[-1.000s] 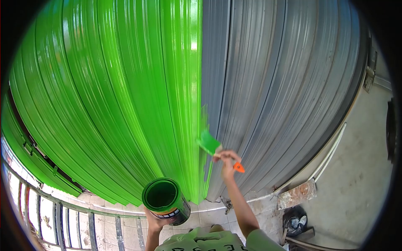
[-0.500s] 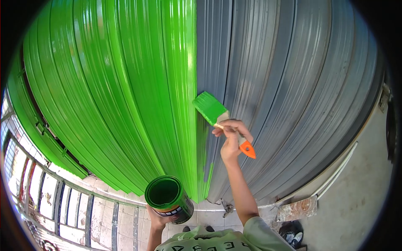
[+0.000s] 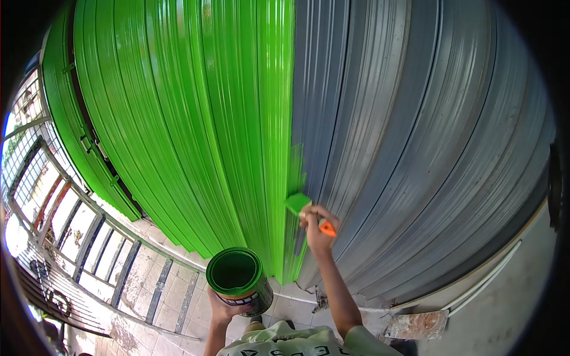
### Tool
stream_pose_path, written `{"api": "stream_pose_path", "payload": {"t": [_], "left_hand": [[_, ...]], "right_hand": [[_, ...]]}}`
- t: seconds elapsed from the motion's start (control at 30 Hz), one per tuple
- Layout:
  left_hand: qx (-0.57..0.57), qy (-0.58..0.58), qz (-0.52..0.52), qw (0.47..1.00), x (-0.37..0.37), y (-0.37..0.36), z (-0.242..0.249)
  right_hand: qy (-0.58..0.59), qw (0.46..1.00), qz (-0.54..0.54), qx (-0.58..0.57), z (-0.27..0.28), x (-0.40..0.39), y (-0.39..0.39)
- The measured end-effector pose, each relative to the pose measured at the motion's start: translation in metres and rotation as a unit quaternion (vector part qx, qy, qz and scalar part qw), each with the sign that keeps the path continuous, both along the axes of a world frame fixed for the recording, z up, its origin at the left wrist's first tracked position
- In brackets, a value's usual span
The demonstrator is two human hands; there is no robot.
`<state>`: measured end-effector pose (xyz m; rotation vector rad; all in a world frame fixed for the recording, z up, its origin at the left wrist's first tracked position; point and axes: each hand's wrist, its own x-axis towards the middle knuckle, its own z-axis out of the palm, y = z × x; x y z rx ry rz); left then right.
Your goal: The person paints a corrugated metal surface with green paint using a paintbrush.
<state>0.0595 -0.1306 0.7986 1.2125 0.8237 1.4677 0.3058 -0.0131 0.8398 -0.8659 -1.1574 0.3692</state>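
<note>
My right hand (image 3: 320,224) is closed around the handle of a paintbrush (image 3: 297,204) with an orange handle end. Its green-coated bristles press on the ribbed metal wall, just right of the border between bright green panels (image 3: 178,118) and bare grey panels (image 3: 386,118). A fresh green streak (image 3: 298,163) shows on the grey above the brush. Low in front of me, my left hand (image 3: 224,305) grips a paint can (image 3: 255,299) from its left side. The can is lidless and tilted toward me, its rim and inside coated green.
A metal ladder-like frame (image 3: 119,270) lies to the left over a tiled floor (image 3: 163,279). At lower right are a stained board (image 3: 417,325) and a white pipe (image 3: 487,279). My shirt (image 3: 297,341) and shoes are at the bottom.
The brush and my right hand have moved down along the border, leaving green paint on the grey strip. My left hand still holds the can. The view has shifted slightly.
</note>
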Motion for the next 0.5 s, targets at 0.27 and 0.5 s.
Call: {"api": "stream_pose_path", "payload": {"t": [0.27,0.5], "left_hand": [[0.029,0.005,-0.025,0.999,0.025,-0.014,-0.004],[0.086,0.054,-0.025,0.995,0.028,-0.007,-0.007]], "right_hand": [[0.019,0.982,-0.008,0.189,0.111,0.0,0.022],[-0.117,0.993,0.004,0.023,-0.072,0.023,-0.002]]}}
